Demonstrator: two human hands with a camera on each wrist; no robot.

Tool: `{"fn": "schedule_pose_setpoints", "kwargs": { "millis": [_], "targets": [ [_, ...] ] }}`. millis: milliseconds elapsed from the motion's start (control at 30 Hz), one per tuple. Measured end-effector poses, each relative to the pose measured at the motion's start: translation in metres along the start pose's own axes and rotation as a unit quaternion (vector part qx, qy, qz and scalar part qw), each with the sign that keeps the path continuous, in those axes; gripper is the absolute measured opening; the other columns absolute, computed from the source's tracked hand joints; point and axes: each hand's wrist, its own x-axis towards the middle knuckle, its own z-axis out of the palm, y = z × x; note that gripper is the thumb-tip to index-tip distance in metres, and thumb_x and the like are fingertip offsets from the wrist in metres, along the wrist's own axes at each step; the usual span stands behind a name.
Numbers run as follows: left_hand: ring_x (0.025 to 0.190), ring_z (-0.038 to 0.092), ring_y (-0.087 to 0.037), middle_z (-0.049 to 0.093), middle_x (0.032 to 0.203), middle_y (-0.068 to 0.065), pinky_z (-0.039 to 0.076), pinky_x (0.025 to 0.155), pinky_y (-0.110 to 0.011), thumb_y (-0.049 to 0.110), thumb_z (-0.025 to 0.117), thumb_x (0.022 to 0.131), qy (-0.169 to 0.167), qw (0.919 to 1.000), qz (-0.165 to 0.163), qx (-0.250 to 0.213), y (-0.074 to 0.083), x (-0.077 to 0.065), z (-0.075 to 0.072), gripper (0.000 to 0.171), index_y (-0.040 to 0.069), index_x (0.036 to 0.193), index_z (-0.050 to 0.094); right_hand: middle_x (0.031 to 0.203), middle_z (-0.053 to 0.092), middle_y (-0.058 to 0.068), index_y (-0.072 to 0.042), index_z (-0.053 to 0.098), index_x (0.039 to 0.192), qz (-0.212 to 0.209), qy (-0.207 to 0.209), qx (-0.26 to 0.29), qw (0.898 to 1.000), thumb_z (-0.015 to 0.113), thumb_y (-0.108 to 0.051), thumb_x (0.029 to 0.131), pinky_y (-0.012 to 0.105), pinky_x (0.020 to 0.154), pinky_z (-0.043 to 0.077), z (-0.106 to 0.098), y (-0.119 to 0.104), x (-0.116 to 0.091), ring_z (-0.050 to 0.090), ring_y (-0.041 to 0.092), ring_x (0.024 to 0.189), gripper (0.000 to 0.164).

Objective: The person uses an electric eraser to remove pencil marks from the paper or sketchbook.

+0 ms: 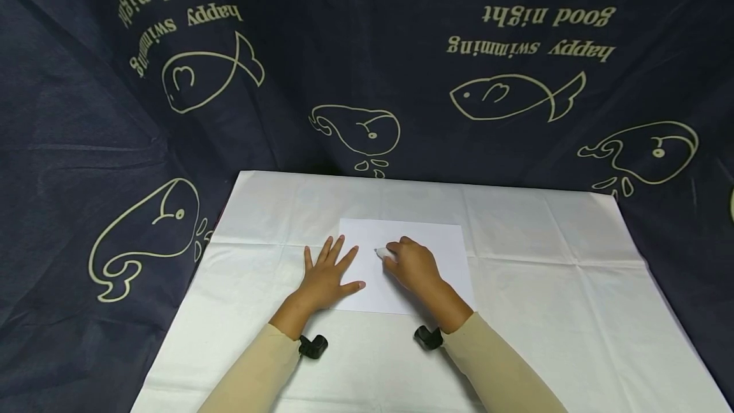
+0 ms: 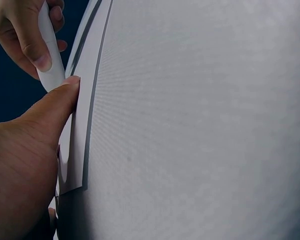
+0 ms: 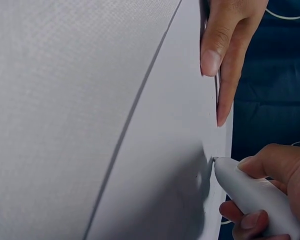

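A white sheet of paper (image 1: 430, 234) lies on the white-covered table. My left hand (image 1: 322, 282) rests flat on the sheet's left side, fingers spread, with the thumb and index finger over the paper. In my right hand (image 1: 415, 266) I hold a thick white pen (image 1: 383, 252) above the middle of the sheet. The right wrist view shows the pen (image 3: 250, 192) tilted, its small narrow tip at the paper surface, with the thumb pressed along its barrel. Whether the tip has left a mark cannot be made out. The left wrist view shows my left thumb (image 2: 65, 100) along the paper.
A white cloth (image 1: 545, 311) with fold creases covers the table. Behind it and at the sides hangs a dark blue curtain (image 1: 355, 37) with fish and whale outlines and lettering. A black camera (image 1: 313, 346) sits at the left wrist, another black camera (image 1: 428, 338) at the right.
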Motion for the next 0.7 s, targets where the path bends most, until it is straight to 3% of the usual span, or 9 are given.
{"fn": "schedule_pose_setpoints", "kwargs": {
  "millis": [700],
  "targets": [
    [0.159,0.001,-0.037,0.009,0.172,-0.012,-0.003,0.116,-0.077,0.062,0.058,0.095,-0.001,1.0000,0.000,-0.001,0.0005,-0.0007,-0.0005,0.081,0.024,0.161,0.030,0.098,0.073,0.012,-0.007,0.076,0.115,-0.001,0.005,0.001,1.000,0.074,-0.025,0.091,0.045,0.076,0.060,-0.0002,-0.0024,0.0004,0.074,0.032,0.087,0.030]
  ]
}}
